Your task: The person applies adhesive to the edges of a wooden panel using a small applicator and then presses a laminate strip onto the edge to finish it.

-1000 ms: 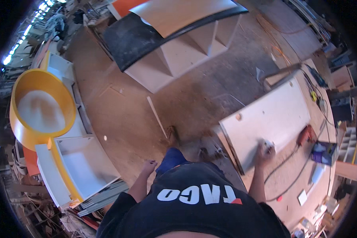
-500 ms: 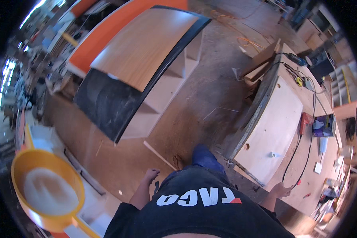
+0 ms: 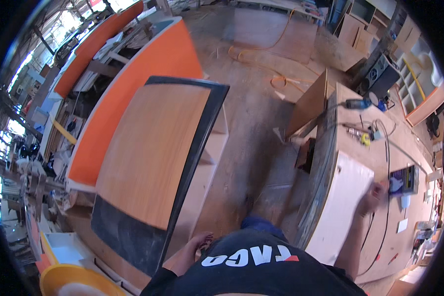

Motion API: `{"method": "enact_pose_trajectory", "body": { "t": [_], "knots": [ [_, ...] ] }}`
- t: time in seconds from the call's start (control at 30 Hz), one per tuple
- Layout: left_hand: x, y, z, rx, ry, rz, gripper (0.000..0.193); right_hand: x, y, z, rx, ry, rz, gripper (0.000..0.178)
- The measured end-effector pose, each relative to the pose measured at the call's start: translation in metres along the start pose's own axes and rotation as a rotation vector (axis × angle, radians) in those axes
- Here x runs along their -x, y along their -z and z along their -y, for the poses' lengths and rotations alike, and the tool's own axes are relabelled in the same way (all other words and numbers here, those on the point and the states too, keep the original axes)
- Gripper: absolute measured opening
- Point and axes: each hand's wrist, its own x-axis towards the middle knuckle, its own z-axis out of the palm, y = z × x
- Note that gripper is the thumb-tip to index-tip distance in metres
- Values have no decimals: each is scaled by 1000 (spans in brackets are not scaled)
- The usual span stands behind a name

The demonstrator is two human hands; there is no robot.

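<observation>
My right hand point(image 3: 372, 199) reaches over the workbench point(image 3: 394, 237) at the right, beside a pale board point(image 3: 348, 185). It lies over a red corded power tool point(image 3: 378, 189), whose body it largely covers; blur hides whether the fingers grip it. A dark cord trails from there toward me. My left hand point(image 3: 200, 241) hangs near my waist, fingers loosely bent and apart, holding nothing I can see. Closest to it is a cabinet with a black top sheet point(image 3: 128, 237). On that sheet rests a wood-grain panel point(image 3: 150, 153).
A box point(image 3: 404, 181) stands just past my right hand. Farther along the bench lie a teal-and-black power tool point(image 3: 357, 103) and a yellow tool point(image 3: 364, 139). A curved orange panel point(image 3: 177, 44) rises behind the cabinet. A yellow dipper point(image 3: 76, 270) sits lower left; an orange hose point(image 3: 278, 79) crosses the floor.
My right hand has moved forward along the bench from its near end to the red power tool. My view has tilted up, showing more of the far floor and less of the dipper.
</observation>
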Motion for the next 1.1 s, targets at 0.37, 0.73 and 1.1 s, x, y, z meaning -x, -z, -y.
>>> {"method": "enact_pose_trajectory", "body": {
  "t": [0.37, 0.73, 1.1],
  "knots": [
    [87, -43, -539, 3, -772, 199, 51, 8, -437, 226, -397, 638, 1163, 21],
    [16, 18, -937, -230, -890, -107, 42, -77, -496, -47, 616, -250, 1294, 24],
    [-208, 152, -1098, -194, -688, -579, 41, -248, -994, -55, 337, -60, 1298, 25]
  ]
}}
